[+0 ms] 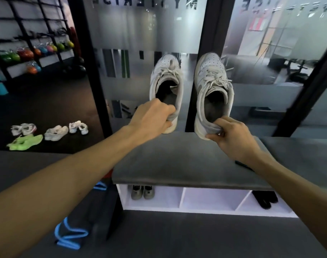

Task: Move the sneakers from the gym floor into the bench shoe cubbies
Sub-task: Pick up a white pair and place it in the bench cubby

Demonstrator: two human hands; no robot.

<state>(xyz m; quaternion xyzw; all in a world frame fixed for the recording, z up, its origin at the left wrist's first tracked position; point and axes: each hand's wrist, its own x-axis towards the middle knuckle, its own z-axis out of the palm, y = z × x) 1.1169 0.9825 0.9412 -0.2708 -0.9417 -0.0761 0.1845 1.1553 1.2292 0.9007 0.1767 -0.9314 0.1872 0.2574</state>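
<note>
At the far left a black wall rack (28,34) carries coloured kettlebells (25,54), and below it on the dark gym floor (47,101) lie four pairs of shoes: a white pair with a touch of red (24,129), a neon green pair (25,142) just in front of it, a pale grey pair (56,133), and a small white pair (78,127) farthest right. Nearer the camera a blue resistance band (70,233) lies coiled on the grey mat. The left hand (151,116) is curled over the heel collar of the left white sneaker (166,84), fingers inside the opening and thumb beneath, holding it up with the toe pointing away toward the frosted glass wall (140,30). Just beside it, apart from it, the right white sneaker (212,90) hangs the same way, its heel pinched between the thumb and curled fingers of the right hand (231,138). Both sneakers are held in the air above the bench's grey padded seat (177,164). Under the seat the white cubbies (183,197) show three compartments: the left one holds a grey pair of shoes (142,191), the middle one (212,199) has none, and the right one holds a black pair (265,199).
</note>
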